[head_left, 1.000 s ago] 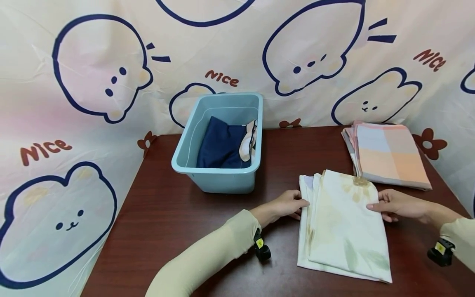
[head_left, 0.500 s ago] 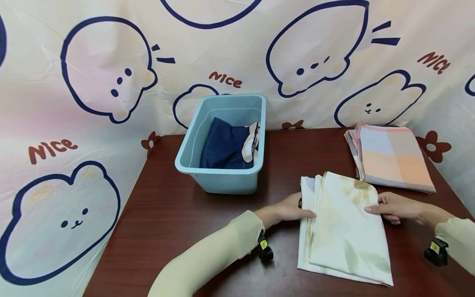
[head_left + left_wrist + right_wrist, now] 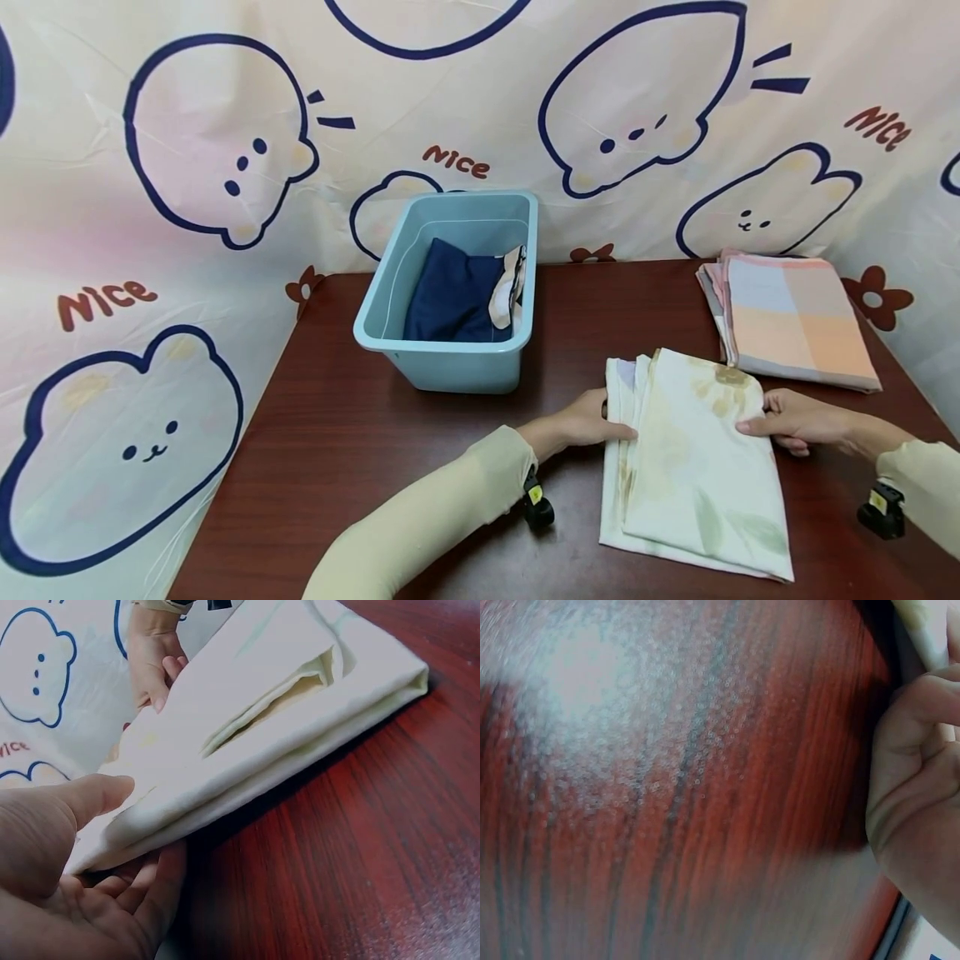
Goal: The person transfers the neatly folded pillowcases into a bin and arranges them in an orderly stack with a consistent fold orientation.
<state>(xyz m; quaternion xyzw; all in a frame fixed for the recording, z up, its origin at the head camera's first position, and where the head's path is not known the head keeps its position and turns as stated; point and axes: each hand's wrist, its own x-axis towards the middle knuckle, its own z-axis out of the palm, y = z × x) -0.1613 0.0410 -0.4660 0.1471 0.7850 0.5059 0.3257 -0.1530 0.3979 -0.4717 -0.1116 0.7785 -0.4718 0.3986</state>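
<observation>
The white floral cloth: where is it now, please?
In the head view, the white floral cloth is at lower right, gripped by the left hand and the right hand, in front of the folded plaid cloth.

Makeshift tabletop booth point(image 3: 450, 100) in front of me, room type unclear: bear-print sheeting point(image 3: 187, 292) lines back and sides of wood-grain table point(image 3: 322, 417).

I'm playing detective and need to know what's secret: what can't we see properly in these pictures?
Head view: part of the left grip, hidden by the white cloth.
Head view: whatever is under the navy cloth in the blue bin, hidden by that cloth.
Right wrist view: most of the white cloth and part of the right grip, cut off by the right edge.
</observation>
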